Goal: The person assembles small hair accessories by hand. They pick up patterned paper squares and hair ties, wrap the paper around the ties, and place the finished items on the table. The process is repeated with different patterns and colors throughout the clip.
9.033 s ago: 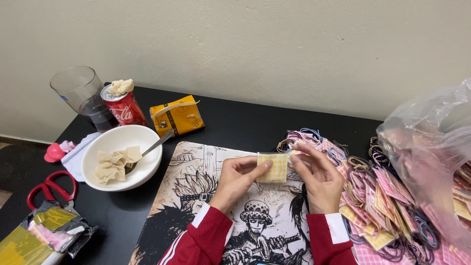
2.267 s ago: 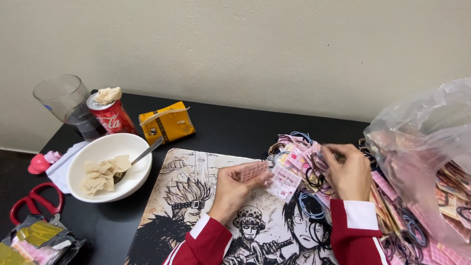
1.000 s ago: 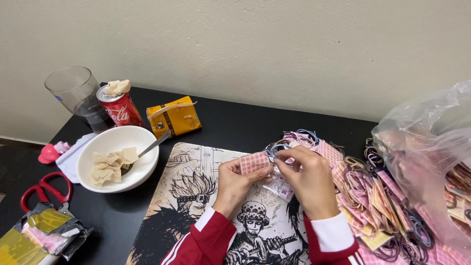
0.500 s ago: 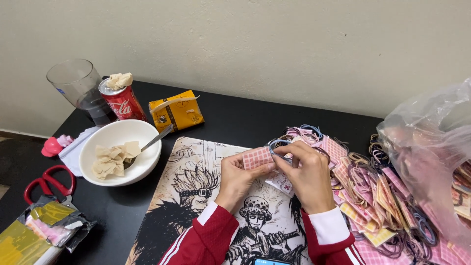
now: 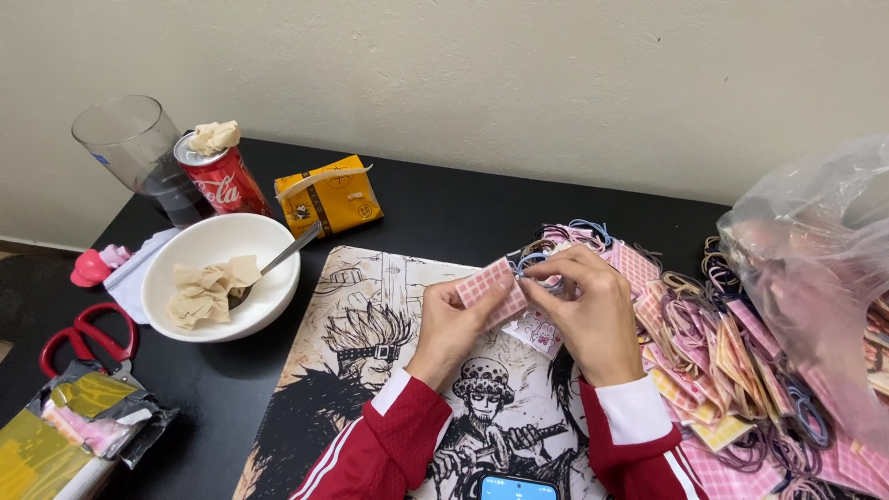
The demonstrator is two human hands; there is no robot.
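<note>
a black tabletop (image 5: 463, 213) set against a plain cream wall (image 5: 482, 74); on it lies a printed mat (image 5: 370, 370) with black-and-white comic figures, used here as the landmark. above the middle of the mat, the left hand (image 5: 454, 324) pinches a pink checked card (image 5: 486, 289) by its lower edge, fingers closed on it, while the right hand (image 5: 593, 310) curls over the card's right end, its fingertips closed on a small blue hair tie (image 5: 532, 264) at the card's top edge. both wrists wear red sleeves with white cuffs. just under the hands a second small printed card (image 5: 535, 331) rests on the mat.

right of the mat, touching its edge, spreads a heap of carded hair ties (image 5: 713, 361) in pink, yellow and purple; beyond it a clear plastic bag (image 5: 815, 278) holds more and hides part of the heap. left of the mat stands a white bowl (image 5: 204, 243) holding crumpled tissue (image 5: 208, 287) and a spoon (image 5: 287, 255). behind the bowl, away from the mat, are a red drink can (image 5: 222, 181) plugged with tissue, a tilted glass (image 5: 143, 157) with dark liquid, and a yellow carton (image 5: 329, 194). far left of the mat lie red-handled scissors (image 5: 88, 333) and crinkled wrappers (image 5: 83, 421). a phone's (image 5: 519, 488) top edge shows at the mat's near border.
</note>
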